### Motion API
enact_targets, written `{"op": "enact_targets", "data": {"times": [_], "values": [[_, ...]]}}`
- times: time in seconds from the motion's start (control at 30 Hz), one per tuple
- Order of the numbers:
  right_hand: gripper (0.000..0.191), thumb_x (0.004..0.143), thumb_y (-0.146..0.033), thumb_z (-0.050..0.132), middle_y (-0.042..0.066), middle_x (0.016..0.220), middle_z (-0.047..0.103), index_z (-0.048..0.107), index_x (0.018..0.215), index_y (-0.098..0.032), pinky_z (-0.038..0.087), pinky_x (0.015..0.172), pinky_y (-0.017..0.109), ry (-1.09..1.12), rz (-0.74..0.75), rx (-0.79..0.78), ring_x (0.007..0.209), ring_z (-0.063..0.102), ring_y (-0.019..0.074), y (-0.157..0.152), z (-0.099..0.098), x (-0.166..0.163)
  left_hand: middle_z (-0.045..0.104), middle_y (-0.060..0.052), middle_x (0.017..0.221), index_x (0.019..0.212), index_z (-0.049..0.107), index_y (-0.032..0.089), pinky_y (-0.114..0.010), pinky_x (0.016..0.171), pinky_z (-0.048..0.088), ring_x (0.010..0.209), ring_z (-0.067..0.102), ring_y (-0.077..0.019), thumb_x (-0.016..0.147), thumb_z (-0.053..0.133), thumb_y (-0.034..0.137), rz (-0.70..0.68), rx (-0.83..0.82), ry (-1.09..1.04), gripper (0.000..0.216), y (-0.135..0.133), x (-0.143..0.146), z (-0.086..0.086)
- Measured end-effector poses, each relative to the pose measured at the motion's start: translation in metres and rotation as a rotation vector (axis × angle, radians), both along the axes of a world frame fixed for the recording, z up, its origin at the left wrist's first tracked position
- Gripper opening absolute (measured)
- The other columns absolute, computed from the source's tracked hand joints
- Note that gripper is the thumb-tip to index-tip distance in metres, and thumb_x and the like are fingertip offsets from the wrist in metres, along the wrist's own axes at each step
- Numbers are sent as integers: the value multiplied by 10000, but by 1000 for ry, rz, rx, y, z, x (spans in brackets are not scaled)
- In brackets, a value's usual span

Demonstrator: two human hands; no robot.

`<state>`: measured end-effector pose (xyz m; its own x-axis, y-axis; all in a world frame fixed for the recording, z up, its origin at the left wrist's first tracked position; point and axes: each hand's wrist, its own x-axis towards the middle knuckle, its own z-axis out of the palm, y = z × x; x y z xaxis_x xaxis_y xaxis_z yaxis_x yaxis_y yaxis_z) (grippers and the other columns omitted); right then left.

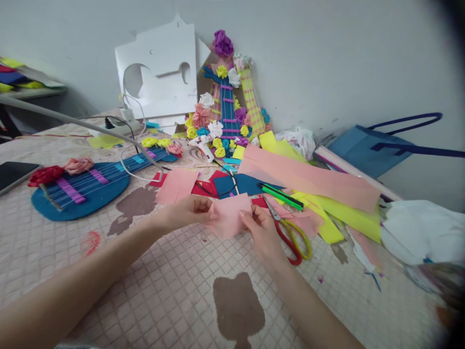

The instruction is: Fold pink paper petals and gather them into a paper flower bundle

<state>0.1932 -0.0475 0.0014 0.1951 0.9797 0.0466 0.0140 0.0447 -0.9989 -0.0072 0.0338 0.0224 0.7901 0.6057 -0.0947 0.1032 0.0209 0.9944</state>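
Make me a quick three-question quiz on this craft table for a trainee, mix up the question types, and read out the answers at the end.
1. What are the left hand and right hand holding between them?
2. True or false: the scissors lie unheld beside the right hand.
3. Pick one. The body of the guitar lying flat on the left is: a) yellow, b) blue, c) white.

Key:
1. A pink sheet.
2. True.
3. b.
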Motion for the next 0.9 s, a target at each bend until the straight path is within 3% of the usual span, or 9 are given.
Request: {"op": "enact_targets", "data": {"times": [0.13, 0.23, 0.33, 0.43, 0.67, 0.8, 0.9], "values": [[218, 767, -380, 630, 32, 860, 627, 541, 867, -208, 474, 683, 295, 35, 100, -27, 785, 580, 176, -4, 4, 1, 529, 29, 618, 701, 577, 145, -204, 517, 343, 548, 456, -80, 761, 629, 448, 120, 57, 115, 314, 5, -2, -2], [320, 782, -361, 621, 23, 878, 626, 484, 1048, -250, 480, 643, 282, 59, 165, -32, 764, 584, 166, -7, 11, 2, 486, 38, 575, 705, 598, 145, -199, 481, 291, 511, 408, -73, 752, 632, 446, 35, 117, 178, 307, 9, -5, 0], [406, 795, -323, 611, -26, 756, 582, 416, 1149, -277, 428, 539, 236, -6, 242, -38, 625, 533, 129, -7, 13, 2, 486, 35, 571, 730, 624, 148, -195, 479, 282, 516, 407, -76, 760, 620, 448, -54, 171, 217, 301, 12, -7, 0], [340, 806, -326, 588, -50, 683, 519, 422, 1098, -269, 373, 475, 220, -73, 271, -44, 554, 484, 117, -7, 9, 2, 525, 20, 625, 786, 634, 161, -195, 497, 318, 559, 442, -91, 778, 587, 464, -60, 197, 220, 306, 13, -6, -3], [151, 814, -301, 567, -48, 693, 480, 478, 925, -251, 322, 483, 212, -133, 268, -11, 549, 430, 105, -7, 3, 4, 457, 35, 544, 639, 593, 147, -192, 459, 295, 501, 413, -79, 794, 568, 457, 51, 202, 236, 348, 11, 0, -5], [72, 814, -285, 558, -18, 742, 517, 547, 834, -218, 340, 530, 224, -238, 137, 30, 616, 450, 118, -6, -2, 6, 619, -17, 728, 926, 653, 168, -198, 524, 412, 629, 557, -120, 823, 530, 515, 55, 0, 196, 382, 10, -7, 3], [98, 796, -299, 564, -14, 731, 548, 567, 841, -212, 361, 539, 232, -228, 49, -13, 618, 472, 129, -5, -5, 8, 661, -38, 855, 1113, 595, 204, -226, 592, 475, 736, 620, -158, 752, 647, 457, -46, -131, 181, 444, 12, -14, 6]]}}
